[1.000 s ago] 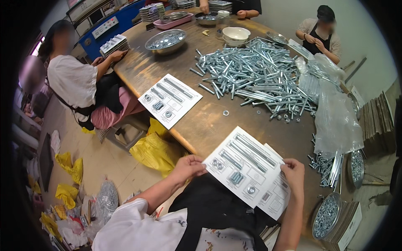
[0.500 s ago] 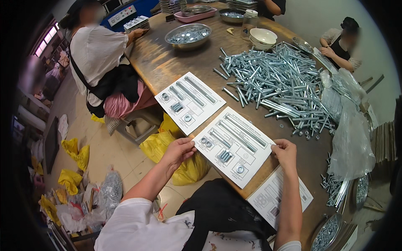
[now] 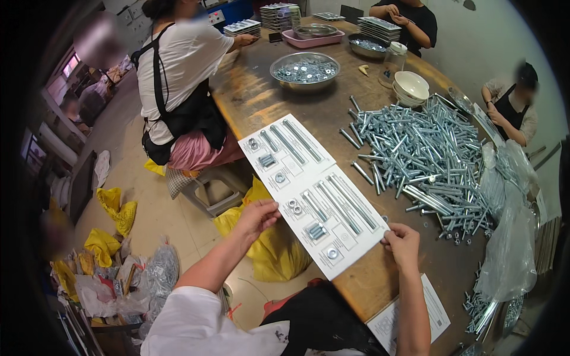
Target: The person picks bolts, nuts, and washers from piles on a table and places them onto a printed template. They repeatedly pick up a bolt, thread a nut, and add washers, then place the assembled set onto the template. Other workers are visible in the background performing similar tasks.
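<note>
Both hands pinch the near white card (image 3: 347, 228), which lies between them: the left hand (image 3: 257, 218) has thumb and fingers together on its left corner, the right hand (image 3: 402, 244) on its right corner. The near white card's long axis runs roughly along the near edge of the bench (image 3: 373, 276). Its far end meets the far white card (image 3: 285, 155), which is closer to the left hand; whether they overlap I cannot tell. The bolt pile (image 3: 418, 160) lies beyond the right hand.
</note>
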### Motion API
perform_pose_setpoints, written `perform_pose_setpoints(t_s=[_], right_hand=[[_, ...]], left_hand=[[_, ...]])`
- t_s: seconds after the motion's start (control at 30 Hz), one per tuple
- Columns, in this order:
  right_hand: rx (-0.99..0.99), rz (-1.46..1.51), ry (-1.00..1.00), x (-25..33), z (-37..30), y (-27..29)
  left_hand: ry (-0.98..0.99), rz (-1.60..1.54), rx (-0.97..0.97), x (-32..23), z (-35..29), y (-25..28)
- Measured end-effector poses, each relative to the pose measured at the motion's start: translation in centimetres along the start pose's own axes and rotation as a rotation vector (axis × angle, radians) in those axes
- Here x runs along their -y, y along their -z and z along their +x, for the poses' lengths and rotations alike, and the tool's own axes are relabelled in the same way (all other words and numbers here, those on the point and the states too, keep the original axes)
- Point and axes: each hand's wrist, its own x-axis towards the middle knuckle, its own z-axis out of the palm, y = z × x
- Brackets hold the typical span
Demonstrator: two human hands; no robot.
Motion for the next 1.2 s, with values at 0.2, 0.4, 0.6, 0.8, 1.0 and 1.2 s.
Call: perform_pose_setpoints(t_s=[0.2,0.4,0.6,0.8,1.0,1.2], right_hand=[[0.193,0.110,0.009,3.5,2.7,-6.2],[0.336,0.229,0.068,5.1,5.5,-11.4],[0.424,0.246,0.110,6.3,8.2,-15.8],[0.009,-0.301,0.425,5.4,7.9,-8.6],[-0.559,-1.242,0.776,2.6,6.6,6.0],[-0.504,-1.391,1.044,0.8,7.3,11.6]], left_hand=[[-0.105,0.049,-0.010,-5.6,6.3,5.2],[-0.207,0.145,-0.089,-10.4,12.9,9.3],[-0.213,0.203,-0.047,-14.0,18.9,15.8],[-0.271,0.130,-0.103,-11.9,16.3,11.5],[0.039,0.883,0.338,-4.9,-2.5,-1.7],[-1.084,1.354,0.368,-1.3,3.0,-19.4]])
